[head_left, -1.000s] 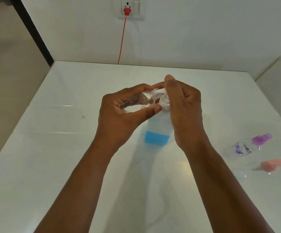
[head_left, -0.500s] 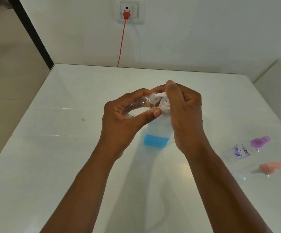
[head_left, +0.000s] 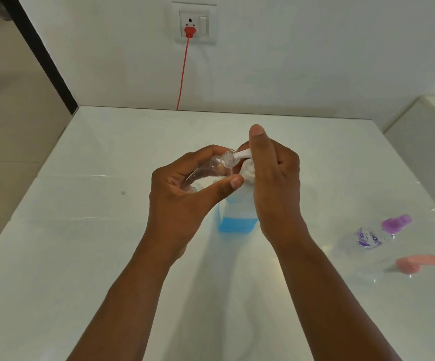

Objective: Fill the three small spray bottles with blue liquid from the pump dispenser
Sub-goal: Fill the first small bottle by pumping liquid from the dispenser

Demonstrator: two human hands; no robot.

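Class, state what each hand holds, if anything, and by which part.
The left hand grips the small clear plastic spray bottle round its body. The right hand holds the white pump dispenser by its head.

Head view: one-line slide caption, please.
Left hand holds clear spray bottle at pump dispenser nozzle; right hand grips pump head.

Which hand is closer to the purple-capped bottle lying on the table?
Right. The right hand sits on the pump dispenser, nearer the purple-capped bottle; the left hand is farther away.

White table — red cord, wall socket
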